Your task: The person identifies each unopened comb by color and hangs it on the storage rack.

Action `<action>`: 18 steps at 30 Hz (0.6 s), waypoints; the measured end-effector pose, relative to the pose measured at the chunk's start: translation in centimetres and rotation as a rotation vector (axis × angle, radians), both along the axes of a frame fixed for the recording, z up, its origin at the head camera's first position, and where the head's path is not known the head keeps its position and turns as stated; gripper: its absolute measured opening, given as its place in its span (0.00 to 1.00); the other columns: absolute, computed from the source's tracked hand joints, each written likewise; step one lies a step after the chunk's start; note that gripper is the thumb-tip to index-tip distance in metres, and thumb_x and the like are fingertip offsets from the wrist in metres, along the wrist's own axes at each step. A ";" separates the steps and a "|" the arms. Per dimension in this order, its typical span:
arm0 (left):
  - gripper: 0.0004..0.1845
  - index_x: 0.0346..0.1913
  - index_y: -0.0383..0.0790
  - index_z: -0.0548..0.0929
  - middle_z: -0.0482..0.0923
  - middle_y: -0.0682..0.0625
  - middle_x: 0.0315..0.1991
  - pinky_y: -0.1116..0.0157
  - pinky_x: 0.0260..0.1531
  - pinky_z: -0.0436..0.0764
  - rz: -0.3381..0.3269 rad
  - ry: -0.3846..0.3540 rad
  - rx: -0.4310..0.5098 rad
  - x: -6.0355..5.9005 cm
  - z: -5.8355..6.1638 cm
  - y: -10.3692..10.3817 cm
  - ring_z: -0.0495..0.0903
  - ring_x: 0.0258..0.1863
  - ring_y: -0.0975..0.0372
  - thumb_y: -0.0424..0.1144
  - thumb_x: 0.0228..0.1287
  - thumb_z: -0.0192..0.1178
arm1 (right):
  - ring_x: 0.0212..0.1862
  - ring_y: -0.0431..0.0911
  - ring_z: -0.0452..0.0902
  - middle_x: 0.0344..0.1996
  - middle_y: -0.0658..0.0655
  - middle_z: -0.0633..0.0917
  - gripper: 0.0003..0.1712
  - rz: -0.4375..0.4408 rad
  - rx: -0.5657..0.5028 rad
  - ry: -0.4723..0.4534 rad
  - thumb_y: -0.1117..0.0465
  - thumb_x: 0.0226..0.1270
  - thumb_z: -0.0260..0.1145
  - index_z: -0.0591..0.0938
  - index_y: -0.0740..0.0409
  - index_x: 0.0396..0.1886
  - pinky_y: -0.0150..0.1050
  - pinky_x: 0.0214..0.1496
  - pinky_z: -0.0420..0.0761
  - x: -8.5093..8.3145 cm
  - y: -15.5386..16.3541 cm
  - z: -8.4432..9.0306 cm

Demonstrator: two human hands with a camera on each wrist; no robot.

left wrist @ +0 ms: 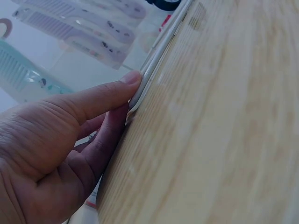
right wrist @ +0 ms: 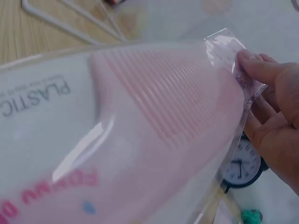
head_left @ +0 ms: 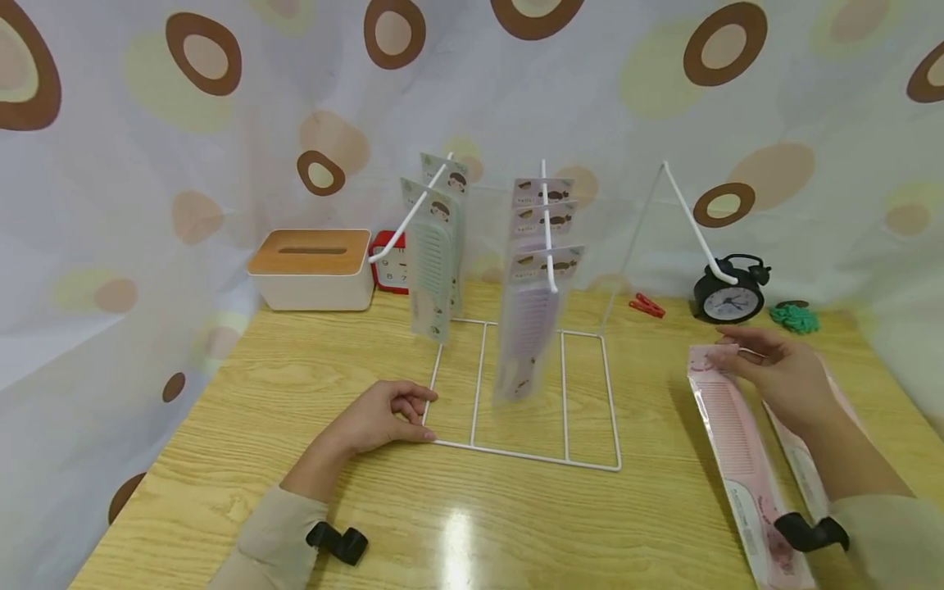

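A white wire display rack [head_left: 516, 452] stands on the table, with three raised hooks. My left hand [head_left: 387, 415] pinches the near left corner of its base; the left wrist view shows the thumb [left wrist: 133, 77] on the wire. Green combs in clear packs [head_left: 430, 270] hang on the left hook, and several purple packaged combs [head_left: 529, 319] on the middle one. Nothing hangs on the right hook [head_left: 696, 225]. At the right, my right hand [head_left: 789, 377] holds a pink packaged comb [head_left: 726, 418] by its top tab, the handle end toward me. Another pink pack [head_left: 804, 467] is partly hidden behind the right forearm.
Along the back are a tissue box with a wooden lid [head_left: 310, 274], a red square clock [head_left: 387, 266] partly behind the green packs, a red clip [head_left: 646, 306], a black alarm clock [head_left: 728, 299] and a green bundle [head_left: 795, 317]. A patterned curtain [head_left: 472, 106] hangs behind.
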State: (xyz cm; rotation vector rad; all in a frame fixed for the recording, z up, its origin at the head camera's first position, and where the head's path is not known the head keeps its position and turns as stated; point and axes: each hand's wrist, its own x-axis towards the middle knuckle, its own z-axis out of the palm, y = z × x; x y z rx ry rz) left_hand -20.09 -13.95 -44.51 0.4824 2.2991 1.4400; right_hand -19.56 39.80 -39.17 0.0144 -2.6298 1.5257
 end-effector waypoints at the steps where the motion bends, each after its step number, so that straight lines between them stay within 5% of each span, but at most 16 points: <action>1: 0.30 0.58 0.33 0.81 0.81 0.47 0.36 0.65 0.47 0.76 -0.001 -0.001 0.001 0.0 0.0 0.0 0.81 0.35 0.61 0.36 0.51 0.78 | 0.41 0.25 0.82 0.40 0.31 0.85 0.21 0.019 -0.079 0.027 0.64 0.66 0.70 0.82 0.50 0.58 0.22 0.40 0.80 0.4 -0.5 0.6; 8: 0.30 0.58 0.33 0.81 0.80 0.47 0.37 0.65 0.47 0.76 -0.003 -0.006 0.008 0.0 0.1 0.0 0.81 0.35 0.61 0.36 0.51 0.78 | 0.42 0.45 0.88 0.41 0.58 0.90 0.25 0.424 -0.624 0.287 0.92 0.57 0.55 0.81 0.75 0.52 0.30 0.41 0.84 2.4 -3.9 4.4; 15: 0.30 0.58 0.32 0.81 0.80 0.46 0.37 0.67 0.45 0.77 -0.008 -0.007 0.020 0.0 0.0 0.1 0.81 0.34 0.61 0.36 0.51 0.78 | 0.44 0.54 0.88 0.46 0.70 0.86 0.21 0.745 -0.779 0.495 0.93 0.53 0.58 0.75 0.89 0.50 0.37 0.45 0.85 4.3 -6.7 8.5; 18: 0.30 0.58 0.32 0.80 0.80 0.46 0.37 0.68 0.44 0.77 -0.006 -0.007 0.024 -0.1 -0.1 0.0 0.81 0.34 0.61 0.36 0.51 0.78 | 0.45 0.56 0.87 0.45 0.72 0.85 0.18 0.801 -0.848 0.550 0.93 0.53 0.59 0.74 0.92 0.47 0.39 0.45 0.86 5.1 -8.2 10.6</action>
